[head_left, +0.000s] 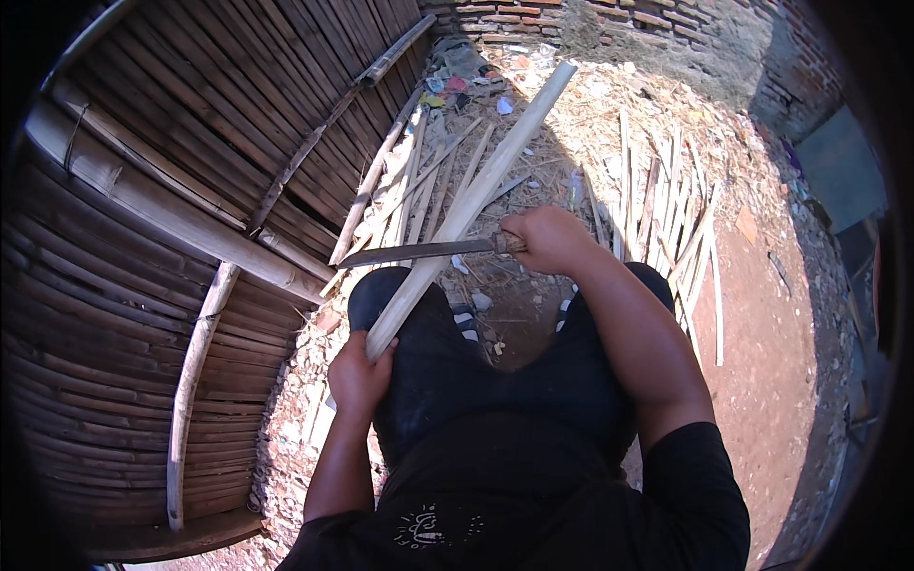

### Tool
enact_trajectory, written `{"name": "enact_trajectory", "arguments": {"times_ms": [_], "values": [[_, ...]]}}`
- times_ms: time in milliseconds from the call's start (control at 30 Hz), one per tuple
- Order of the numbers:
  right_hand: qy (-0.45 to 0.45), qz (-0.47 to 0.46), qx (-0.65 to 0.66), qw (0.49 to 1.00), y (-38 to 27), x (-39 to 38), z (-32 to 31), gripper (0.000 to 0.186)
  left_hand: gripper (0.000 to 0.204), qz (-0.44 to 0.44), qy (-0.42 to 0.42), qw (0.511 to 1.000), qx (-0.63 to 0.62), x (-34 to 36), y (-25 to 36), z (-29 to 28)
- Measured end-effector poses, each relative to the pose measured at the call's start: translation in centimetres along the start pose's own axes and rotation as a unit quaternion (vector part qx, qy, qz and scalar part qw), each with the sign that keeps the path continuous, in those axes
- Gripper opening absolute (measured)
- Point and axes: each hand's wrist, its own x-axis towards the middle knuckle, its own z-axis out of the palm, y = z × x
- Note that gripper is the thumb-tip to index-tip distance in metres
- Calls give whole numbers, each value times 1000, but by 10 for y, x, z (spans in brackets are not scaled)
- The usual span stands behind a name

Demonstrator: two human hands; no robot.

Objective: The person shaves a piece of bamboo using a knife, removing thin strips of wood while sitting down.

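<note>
My left hand (358, 379) is closed round the near end of a long, pale bamboo strip (473, 197). The strip slants up and away to the right, past my left knee. In my right hand (549, 240) is the handle of a machete (419, 251), its long dark blade pointing left. The blade lies across the strip a little beyond my knee. Whether its edge bites into the bamboo, I cannot tell. My right fingers wrap the handle, and the left fingertips are partly hidden by the strip.
A slatted bamboo wall (143, 238) rises close on my left. Several split strips (666, 205) lie on the ground at the right, with more strips (419, 186) ahead on the left. Shavings and litter cover the ground toward the brick wall (647, 33) at the back.
</note>
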Motion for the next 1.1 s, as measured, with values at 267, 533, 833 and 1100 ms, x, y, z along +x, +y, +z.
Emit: {"name": "enact_trajectory", "arguments": {"times_ms": [267,533,833,1100], "values": [[115,158,129,972,46,0,-3,37,46,9,26,1000,5,-3,-1,-1],[45,35,47,997,11,-1,7,28,48,12,21,1000,-2,-3,-5,0],[130,167,123,970,39,1,2,27,48,6,22,1000,19,2,-7,9],[77,15,8,997,26,5,12,26,49,13,17,1000,8,4,-6,9]]}}
